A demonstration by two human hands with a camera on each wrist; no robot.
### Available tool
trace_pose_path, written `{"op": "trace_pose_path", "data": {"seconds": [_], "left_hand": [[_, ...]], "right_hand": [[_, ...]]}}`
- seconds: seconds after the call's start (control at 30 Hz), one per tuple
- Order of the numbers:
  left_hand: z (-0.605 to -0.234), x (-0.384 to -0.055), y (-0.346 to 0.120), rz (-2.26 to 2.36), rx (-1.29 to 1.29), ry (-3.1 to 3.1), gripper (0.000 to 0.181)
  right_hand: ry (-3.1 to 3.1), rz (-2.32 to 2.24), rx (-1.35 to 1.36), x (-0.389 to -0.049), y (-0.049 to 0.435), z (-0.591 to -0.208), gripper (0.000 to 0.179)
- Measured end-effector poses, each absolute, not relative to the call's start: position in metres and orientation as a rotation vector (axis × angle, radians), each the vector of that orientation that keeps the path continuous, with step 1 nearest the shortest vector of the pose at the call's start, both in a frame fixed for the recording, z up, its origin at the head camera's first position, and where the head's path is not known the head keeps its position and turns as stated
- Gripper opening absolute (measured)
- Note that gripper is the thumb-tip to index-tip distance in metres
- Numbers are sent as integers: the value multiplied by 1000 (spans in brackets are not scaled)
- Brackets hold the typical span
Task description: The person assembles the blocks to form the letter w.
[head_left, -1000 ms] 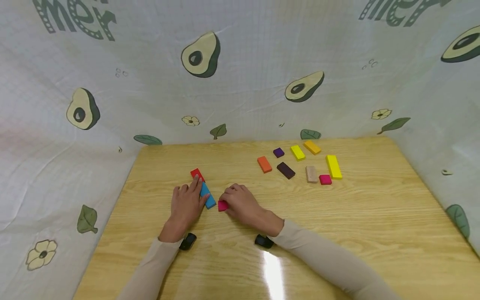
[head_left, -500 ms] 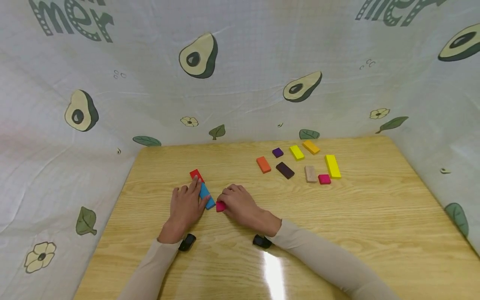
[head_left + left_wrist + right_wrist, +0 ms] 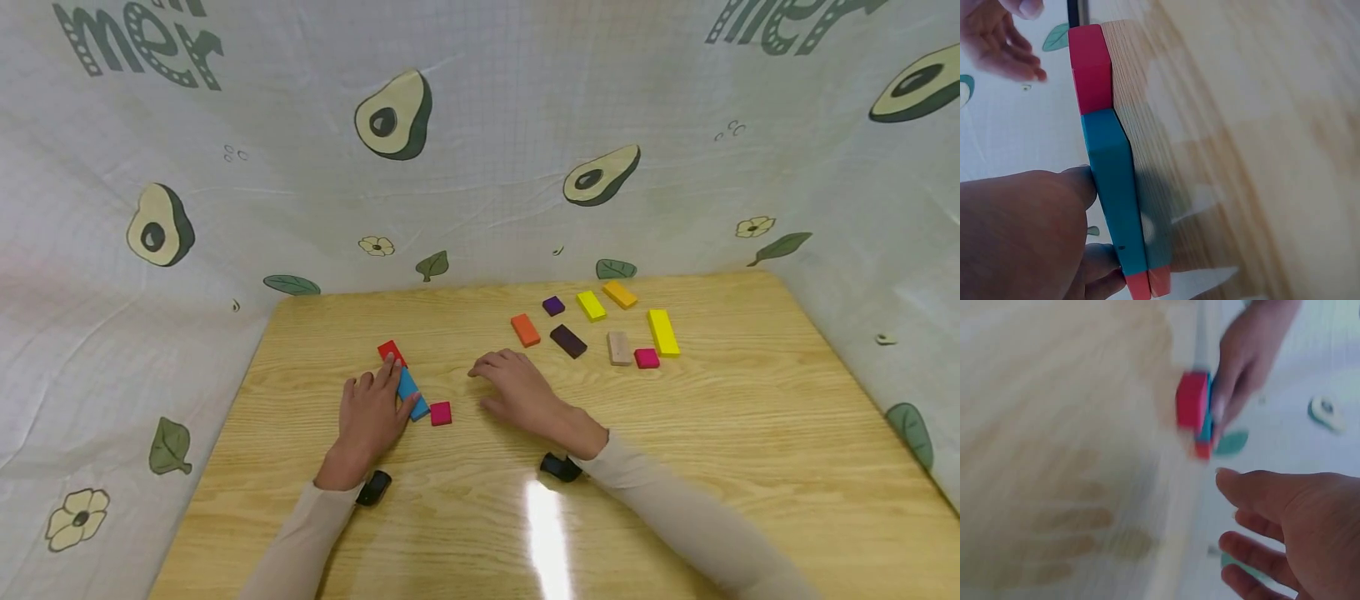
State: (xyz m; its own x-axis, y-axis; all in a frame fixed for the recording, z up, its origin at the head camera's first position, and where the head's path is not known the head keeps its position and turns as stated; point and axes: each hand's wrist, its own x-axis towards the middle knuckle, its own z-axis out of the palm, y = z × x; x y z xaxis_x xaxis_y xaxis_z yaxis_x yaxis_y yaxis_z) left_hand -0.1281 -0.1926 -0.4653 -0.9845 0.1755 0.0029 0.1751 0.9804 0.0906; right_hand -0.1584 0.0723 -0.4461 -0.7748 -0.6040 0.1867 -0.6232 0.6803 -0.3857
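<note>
My left hand (image 3: 369, 421) rests with its fingertips where a red block (image 3: 387, 347) meets a longer blue block (image 3: 409, 387), its thumb near the blue block's closer end. In the left wrist view the thumb touches the side of the blue block (image 3: 1114, 181). A small pink block (image 3: 441, 414) lies at the near end of the blue one, so the three form a slanting row. To the right of it, my right hand (image 3: 521, 396) hovers over the table, holding nothing, fingers relaxed and thumb apart. The right wrist view is blurred.
Toward the back right of the wooden table (image 3: 720, 467) lie several blocks: orange-red (image 3: 526, 330), purple (image 3: 553, 306), dark brown (image 3: 568, 341), yellow (image 3: 591, 306), orange (image 3: 619, 294), plain wood (image 3: 618, 348), pink (image 3: 647, 358) and long yellow (image 3: 663, 332). A patterned cloth (image 3: 480, 150) surrounds the table.
My right hand has let go of the small pink block beside the blue one and moved right and slightly away. Just before, that block slid left toward the blue one. My left hand stays put.
</note>
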Motion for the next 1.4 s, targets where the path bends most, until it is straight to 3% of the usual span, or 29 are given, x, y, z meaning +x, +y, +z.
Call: {"op": "trace_pose_path", "data": {"seconds": [0.57,1.03,1.4], "left_hand": [[-468,-127,-197,147,278,3129,70],[-468,-128,-197,139,286,3120,71],[-469,-129,-200,168,291,3107,70]], "right_hand": [[-2943,611,834,-210,199,-459,61],[-2989,439,1040,-226,218,-457,67],[-2990,397,1105,-232,217,-453,55]]}}
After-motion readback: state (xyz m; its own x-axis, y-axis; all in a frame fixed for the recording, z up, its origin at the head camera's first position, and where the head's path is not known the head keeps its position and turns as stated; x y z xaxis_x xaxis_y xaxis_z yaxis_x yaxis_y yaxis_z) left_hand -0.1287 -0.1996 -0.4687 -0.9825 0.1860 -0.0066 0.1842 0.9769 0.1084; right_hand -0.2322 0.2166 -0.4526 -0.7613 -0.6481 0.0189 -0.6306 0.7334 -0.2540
